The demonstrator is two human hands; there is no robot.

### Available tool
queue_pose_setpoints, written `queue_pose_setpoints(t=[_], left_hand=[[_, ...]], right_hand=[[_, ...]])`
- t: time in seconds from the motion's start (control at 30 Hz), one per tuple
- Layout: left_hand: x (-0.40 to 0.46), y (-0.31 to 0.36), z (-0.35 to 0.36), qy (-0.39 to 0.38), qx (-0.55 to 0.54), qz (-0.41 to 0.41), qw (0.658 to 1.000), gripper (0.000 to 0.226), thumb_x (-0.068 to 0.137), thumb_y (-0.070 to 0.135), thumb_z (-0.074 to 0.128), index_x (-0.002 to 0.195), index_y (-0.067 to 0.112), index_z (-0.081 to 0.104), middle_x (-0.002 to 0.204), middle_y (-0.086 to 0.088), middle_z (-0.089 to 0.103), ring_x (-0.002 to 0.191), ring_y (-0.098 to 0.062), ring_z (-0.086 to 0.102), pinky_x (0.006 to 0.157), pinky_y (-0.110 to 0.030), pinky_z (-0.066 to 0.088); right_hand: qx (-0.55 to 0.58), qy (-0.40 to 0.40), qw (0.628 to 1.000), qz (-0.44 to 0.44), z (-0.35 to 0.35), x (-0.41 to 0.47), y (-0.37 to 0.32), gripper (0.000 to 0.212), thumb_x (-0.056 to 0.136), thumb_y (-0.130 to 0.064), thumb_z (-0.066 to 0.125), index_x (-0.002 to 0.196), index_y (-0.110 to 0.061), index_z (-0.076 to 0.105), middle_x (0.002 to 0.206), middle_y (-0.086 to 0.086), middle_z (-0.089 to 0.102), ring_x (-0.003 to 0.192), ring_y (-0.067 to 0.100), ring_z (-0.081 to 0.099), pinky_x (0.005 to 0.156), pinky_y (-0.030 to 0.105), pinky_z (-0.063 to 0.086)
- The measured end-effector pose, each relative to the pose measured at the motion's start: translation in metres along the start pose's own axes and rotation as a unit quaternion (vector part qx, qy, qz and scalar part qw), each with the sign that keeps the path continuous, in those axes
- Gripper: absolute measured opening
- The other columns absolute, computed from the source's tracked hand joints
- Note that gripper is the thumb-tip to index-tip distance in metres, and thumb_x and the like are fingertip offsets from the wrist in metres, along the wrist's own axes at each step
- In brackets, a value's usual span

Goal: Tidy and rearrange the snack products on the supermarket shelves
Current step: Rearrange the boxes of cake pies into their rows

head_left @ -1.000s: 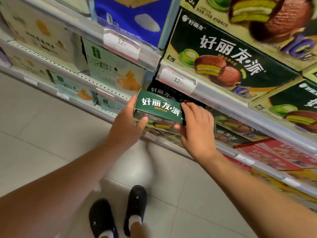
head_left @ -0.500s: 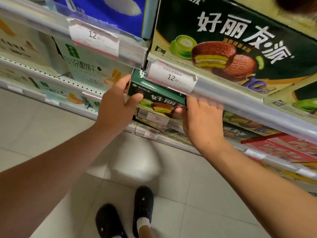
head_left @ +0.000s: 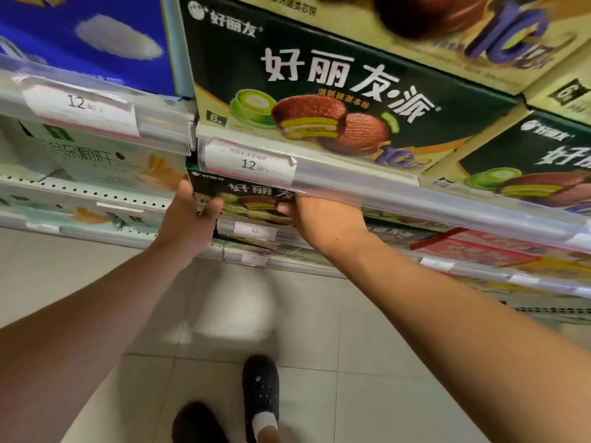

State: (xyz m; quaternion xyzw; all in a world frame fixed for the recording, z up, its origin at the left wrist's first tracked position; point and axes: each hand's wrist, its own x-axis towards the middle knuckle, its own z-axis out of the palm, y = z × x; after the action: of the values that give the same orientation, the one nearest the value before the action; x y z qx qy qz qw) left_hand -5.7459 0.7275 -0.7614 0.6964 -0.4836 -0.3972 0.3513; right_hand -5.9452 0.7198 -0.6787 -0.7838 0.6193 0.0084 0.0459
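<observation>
A dark green box of matcha chocolate pies (head_left: pixel 248 196) sits partly under the shelf rail (head_left: pixel 383 190), front face toward me. My left hand (head_left: pixel 188 215) grips its left end, thumb across the front. My right hand (head_left: pixel 319 219) holds its right end, fingers hidden behind the rail. More boxes of the same pies (head_left: pixel 335 91) stand on the shelf above, and others lie on the shelf below.
A price tag reading 12.50 (head_left: pixel 249 163) hangs on the rail just above the box. Pale green cracker boxes (head_left: pixel 105 161) fill the shelves to the left, a blue box (head_left: pixel 89 39) above them. Red boxes (head_left: pixel 473 251) lie lower right. My feet stand on tiled floor (head_left: pixel 80 276).
Both hands have carried the green box up and back into the shelf, tilting it from top face toward me to front face toward me. The view has moved closer to the shelves.
</observation>
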Motion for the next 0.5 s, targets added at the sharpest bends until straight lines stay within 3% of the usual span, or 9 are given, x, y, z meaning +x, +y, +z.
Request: queue_pose_setpoints(t=[0.07,0.17,0.33,0.43,0.5], left_hand=[[0.003,-0.001,0.002,0.010,0.006,0.000,1.000,0.019,0.093,0.025,0.058,0.103,0.021,0.043,0.082,0.013,0.051,0.074,-0.001,0.048,0.056,-0.025,0.032],[0.006,0.002,0.005,0.016,0.016,0.004,1.000,0.020,0.093,0.027,0.060,0.101,0.020,0.043,0.078,0.012,0.049,0.070,-0.005,0.048,0.056,-0.028,0.032],[0.009,0.005,0.008,0.016,0.013,0.004,1.000,0.026,0.094,0.032,0.061,0.112,0.018,0.049,0.098,0.006,0.055,0.095,-0.016,0.050,0.080,-0.031,0.037],[0.013,0.004,0.005,0.027,0.061,-0.003,0.998,0.032,0.093,0.039,0.062,0.108,0.012,0.053,0.095,0.002,0.057,0.090,-0.019,0.053,0.076,-0.031,0.038],[0.017,0.004,0.004,0.034,0.094,-0.022,0.995,0.034,0.094,0.043,0.058,0.098,0.009,0.057,0.090,-0.003,0.059,0.086,-0.023,0.054,0.070,-0.031,0.036]], right_hand=[[-0.056,-0.031,0.998,-0.003,-0.003,-0.004,0.010,0.034,0.098,-0.027,0.046,0.129,-0.015,0.050,0.130,0.016,0.055,0.120,0.038,0.049,0.100,0.046,0.042],[-0.063,-0.057,0.996,0.006,-0.008,-0.008,0.019,0.033,0.093,-0.015,0.048,0.125,-0.011,0.053,0.126,0.019,0.056,0.116,0.039,0.051,0.096,0.047,0.042],[-0.021,-0.099,0.994,0.036,-0.008,-0.001,0.023,0.030,0.092,-0.011,0.045,0.120,-0.012,0.055,0.105,0.017,0.057,0.097,0.033,0.054,0.084,0.040,0.043],[-0.022,-0.092,0.995,0.034,-0.002,0.000,0.026,0.027,0.093,-0.011,0.043,0.116,-0.016,0.055,0.103,0.013,0.058,0.097,0.032,0.055,0.079,0.038,0.042],[-0.024,-0.099,0.994,0.044,0.002,0.003,0.025,0.020,0.094,-0.012,0.043,0.108,-0.018,0.057,0.091,0.007,0.054,0.085,0.026,0.052,0.071,0.031,0.034]])
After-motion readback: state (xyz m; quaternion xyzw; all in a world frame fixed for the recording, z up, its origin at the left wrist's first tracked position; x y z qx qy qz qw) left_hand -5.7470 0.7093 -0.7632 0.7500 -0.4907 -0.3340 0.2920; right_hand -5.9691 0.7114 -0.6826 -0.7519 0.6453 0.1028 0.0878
